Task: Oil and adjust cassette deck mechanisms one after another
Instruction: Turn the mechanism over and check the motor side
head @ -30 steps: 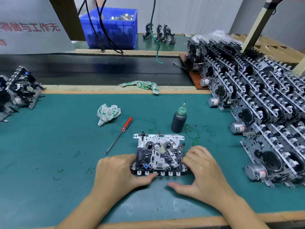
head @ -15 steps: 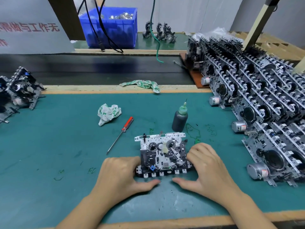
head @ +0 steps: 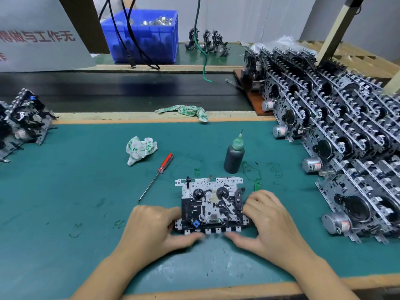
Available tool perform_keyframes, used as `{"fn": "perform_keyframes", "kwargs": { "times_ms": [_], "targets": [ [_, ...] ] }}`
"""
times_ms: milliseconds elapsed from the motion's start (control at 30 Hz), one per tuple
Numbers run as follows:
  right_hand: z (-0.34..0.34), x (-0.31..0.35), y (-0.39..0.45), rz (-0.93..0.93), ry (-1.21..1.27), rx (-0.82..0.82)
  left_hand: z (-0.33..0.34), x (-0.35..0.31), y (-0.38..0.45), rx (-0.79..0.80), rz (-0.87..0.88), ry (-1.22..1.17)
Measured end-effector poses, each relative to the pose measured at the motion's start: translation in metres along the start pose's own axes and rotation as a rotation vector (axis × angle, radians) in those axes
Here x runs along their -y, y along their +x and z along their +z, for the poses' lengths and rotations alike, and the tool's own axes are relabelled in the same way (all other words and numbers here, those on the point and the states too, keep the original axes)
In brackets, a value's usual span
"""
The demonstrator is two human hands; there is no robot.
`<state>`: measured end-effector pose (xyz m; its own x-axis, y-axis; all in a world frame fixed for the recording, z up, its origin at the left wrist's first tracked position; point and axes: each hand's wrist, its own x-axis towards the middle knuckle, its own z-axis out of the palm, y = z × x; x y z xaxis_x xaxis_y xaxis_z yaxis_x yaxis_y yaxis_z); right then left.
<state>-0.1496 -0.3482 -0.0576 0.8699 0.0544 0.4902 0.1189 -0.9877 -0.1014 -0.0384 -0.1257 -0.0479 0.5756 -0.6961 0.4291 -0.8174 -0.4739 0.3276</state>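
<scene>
Gripping the cassette deck mechanism [head: 211, 205] from both sides, flat on the green mat [head: 65, 191]; left hand [head: 154, 229] curling round its left edge, thumb lying along the near row of key tabs; right hand [head: 269, 220] curling fingers over the right edge, thumb reaching in under the near edge toward the other thumb; both thumbs blurring, so probably working the keys or seating the unit. Standing just beyond the right hand's knuckles: the dark oil bottle [head: 234, 156] with its needle spout, upright, near the far edge of the mechanism but apart from it. Lying beyond and slightly outside the left hand: the red-handled screwdriver [head: 159, 173], tip pointing back toward that hand; farther out again, a crumpled rag [head: 140, 149]. Stacking up well to the outside of the right hand: rows of waiting mechanisms [head: 346, 135]. Risking, judging from this: a lift or shove away from the body clipping the bottle and tipping oil over the mat; a thumb pressing too hard on a tab and bending a lever; oily fingertips slipping off the thin plate edges.
</scene>
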Motion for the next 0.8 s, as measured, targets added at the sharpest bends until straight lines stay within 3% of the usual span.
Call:
{"fn": "perform_keyframes", "kwargs": {
  "times_ms": [300,733,800],
  "targets": [
    [-0.001,0.002,0.0,0.032,0.031,-0.031,0.01,-0.023,-0.004,-0.097,-0.154,0.166],
    [0.003,0.006,-0.002,0.083,-0.123,-0.116,0.002,-0.011,-0.004,0.079,0.037,0.046],
    [0.004,0.006,-0.001,0.092,-0.129,-0.132,0.002,-0.014,-0.005,0.079,-0.001,0.071]
  ]
}}
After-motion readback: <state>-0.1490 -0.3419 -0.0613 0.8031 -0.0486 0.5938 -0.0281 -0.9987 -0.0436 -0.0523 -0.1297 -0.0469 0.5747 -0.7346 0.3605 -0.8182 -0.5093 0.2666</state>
